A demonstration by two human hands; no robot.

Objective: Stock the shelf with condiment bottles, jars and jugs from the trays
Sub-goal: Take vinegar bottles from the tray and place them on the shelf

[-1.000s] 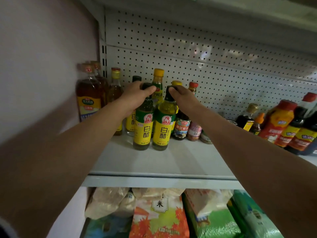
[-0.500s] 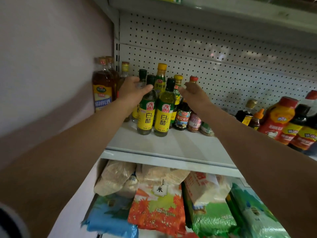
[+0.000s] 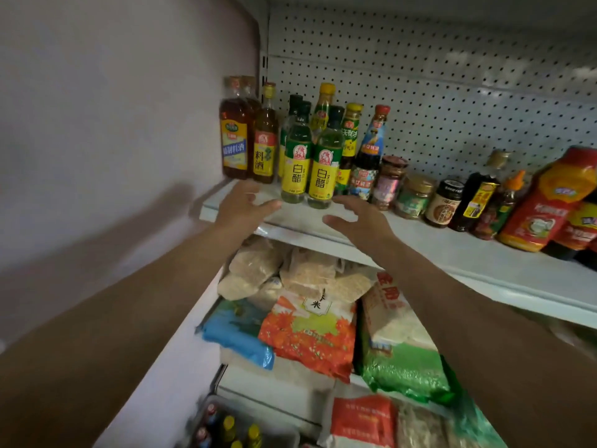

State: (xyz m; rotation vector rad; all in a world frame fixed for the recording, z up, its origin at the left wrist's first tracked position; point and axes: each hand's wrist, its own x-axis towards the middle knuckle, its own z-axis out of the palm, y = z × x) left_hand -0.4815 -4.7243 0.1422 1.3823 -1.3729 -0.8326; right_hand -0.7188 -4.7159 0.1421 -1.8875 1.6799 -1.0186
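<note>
Two white-vinegar bottles with green tops and yellow labels stand side by side near the front of the white shelf (image 3: 452,250): the left bottle (image 3: 296,156) and the right bottle (image 3: 324,163). My left hand (image 3: 244,206) hovers open just below and left of them, over the shelf's front edge. My right hand (image 3: 358,221) is open too, below and right of the pair. Neither hand touches a bottle. At the bottom left a grey tray (image 3: 245,428) holds several more capped bottles.
Cooking-wine bottles (image 3: 234,137) stand at the shelf's far left against the wall. Sauce bottles, jars (image 3: 415,197) and a big red bottle (image 3: 546,202) line the shelf to the right. Rice bags (image 3: 310,337) fill the lower shelf. A pegboard backs the shelf.
Both hands have let go of the two vinegar bottles' necks and drawn back and down to the shelf's front edge. The bottles stay standing. The view has tilted down, showing the tray.
</note>
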